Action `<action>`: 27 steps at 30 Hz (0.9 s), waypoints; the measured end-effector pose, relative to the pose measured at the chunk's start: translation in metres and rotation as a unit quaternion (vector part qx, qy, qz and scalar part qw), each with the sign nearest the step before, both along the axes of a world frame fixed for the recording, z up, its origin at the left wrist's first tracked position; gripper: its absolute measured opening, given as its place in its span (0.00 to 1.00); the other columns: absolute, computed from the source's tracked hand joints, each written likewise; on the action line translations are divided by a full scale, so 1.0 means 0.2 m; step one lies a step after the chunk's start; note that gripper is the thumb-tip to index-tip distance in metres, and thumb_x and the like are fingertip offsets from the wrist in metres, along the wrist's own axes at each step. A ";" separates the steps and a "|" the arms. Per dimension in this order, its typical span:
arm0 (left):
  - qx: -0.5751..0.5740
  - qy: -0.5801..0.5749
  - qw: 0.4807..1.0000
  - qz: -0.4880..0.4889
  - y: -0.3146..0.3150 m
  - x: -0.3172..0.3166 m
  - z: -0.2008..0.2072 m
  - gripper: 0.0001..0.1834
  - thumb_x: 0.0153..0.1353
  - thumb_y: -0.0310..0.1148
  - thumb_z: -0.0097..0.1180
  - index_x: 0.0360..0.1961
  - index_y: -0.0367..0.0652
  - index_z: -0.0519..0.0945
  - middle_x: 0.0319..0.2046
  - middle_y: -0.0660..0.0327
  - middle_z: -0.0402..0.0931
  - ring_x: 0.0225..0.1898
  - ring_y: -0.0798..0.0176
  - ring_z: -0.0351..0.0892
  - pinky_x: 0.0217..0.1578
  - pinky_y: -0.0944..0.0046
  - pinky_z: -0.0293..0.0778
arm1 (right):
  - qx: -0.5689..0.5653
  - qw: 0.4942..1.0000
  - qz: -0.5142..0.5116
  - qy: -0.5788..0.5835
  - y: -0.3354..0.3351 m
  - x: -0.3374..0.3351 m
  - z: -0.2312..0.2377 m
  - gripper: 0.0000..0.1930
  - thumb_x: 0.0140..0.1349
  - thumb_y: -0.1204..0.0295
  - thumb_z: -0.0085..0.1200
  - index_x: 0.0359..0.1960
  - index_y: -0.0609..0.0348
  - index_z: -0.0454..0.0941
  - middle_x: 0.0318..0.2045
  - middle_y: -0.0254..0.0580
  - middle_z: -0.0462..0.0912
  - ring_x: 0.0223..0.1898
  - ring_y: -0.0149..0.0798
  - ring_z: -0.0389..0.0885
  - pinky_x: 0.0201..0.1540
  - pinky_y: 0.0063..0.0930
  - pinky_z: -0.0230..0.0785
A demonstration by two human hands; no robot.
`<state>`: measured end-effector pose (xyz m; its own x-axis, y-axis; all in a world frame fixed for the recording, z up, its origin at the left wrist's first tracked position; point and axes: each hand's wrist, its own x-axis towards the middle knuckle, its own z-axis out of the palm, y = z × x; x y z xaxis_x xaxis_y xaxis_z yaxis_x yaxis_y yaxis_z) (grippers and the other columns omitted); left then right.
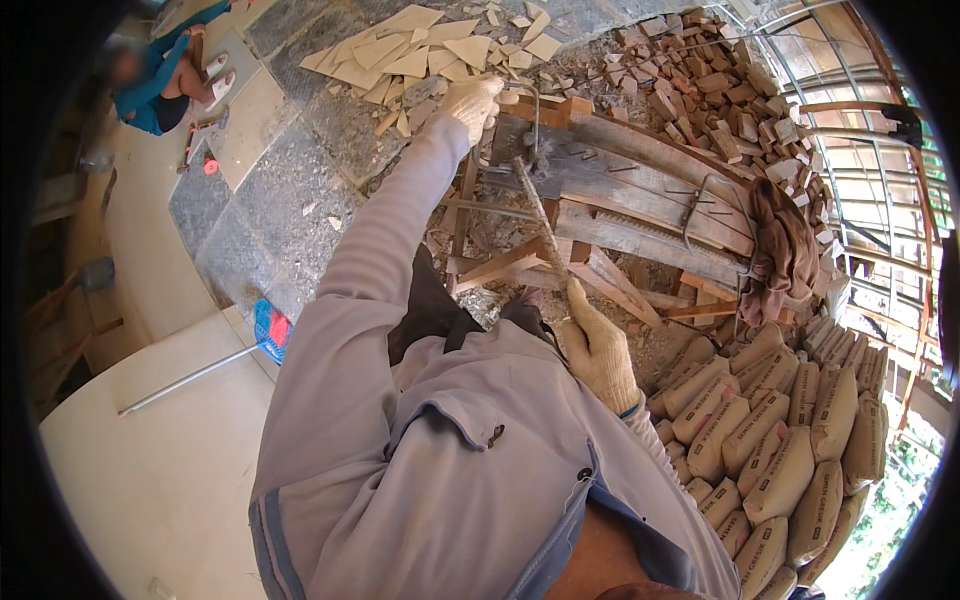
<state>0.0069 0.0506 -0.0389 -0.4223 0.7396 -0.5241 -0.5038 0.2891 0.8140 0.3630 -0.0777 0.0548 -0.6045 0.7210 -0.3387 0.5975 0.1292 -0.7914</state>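
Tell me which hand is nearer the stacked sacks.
Right. The right hand grips a stick beside the sacks, just to their left. The left hand reaches far up to the wooden planks, well away from them.

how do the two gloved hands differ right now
The left hand is stretched far out, resting on the end of the wooden planks; the right hand stays close to the body, fist closed around a long thin rod. Both wear pale knit gloves.

Both my gloved hands at work.
My left hand stretches to upper centre; my right hand is fisted mid-frame.
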 end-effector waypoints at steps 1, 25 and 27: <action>-0.009 0.005 1.000 0.004 0.00 0.00 0.00 0.15 0.75 0.35 0.55 0.57 0.39 0.77 0.40 0.55 0.86 0.23 0.76 0.62 0.20 0.72 0.61 | -0.023 1.000 0.000 -0.008 0.01 0.01 0.00 0.29 0.68 0.77 0.53 0.72 0.63 0.69 0.43 0.66 0.84 0.45 0.56 0.87 0.50 0.38 0.77; -0.102 0.136 0.985 -0.031 0.01 -0.05 -0.12 0.13 0.76 0.40 0.52 0.49 0.42 0.83 0.33 0.60 0.83 0.21 0.73 0.61 0.21 0.68 0.60 | -0.217 0.970 0.021 0.109 0.23 0.17 -0.12 0.32 0.73 0.65 0.44 0.78 0.61 0.61 0.34 0.40 0.77 0.34 0.32 0.76 0.41 0.30 0.72; -0.101 0.147 0.983 -0.041 0.01 -0.05 -0.13 0.17 0.76 0.44 0.51 0.49 0.43 0.84 0.33 0.62 0.84 0.22 0.72 0.64 0.22 0.67 0.62 | -0.212 0.970 0.030 0.118 0.26 0.17 -0.13 0.32 0.73 0.65 0.44 0.78 0.61 0.61 0.33 0.39 0.76 0.33 0.32 0.75 0.41 0.30 0.71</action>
<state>-0.0037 0.0526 -0.0657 -0.5204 0.6714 -0.5276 -0.2225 0.4899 0.8429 0.3976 -0.0258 0.0282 -0.7381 0.5080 -0.4440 0.3944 -0.2090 -0.8948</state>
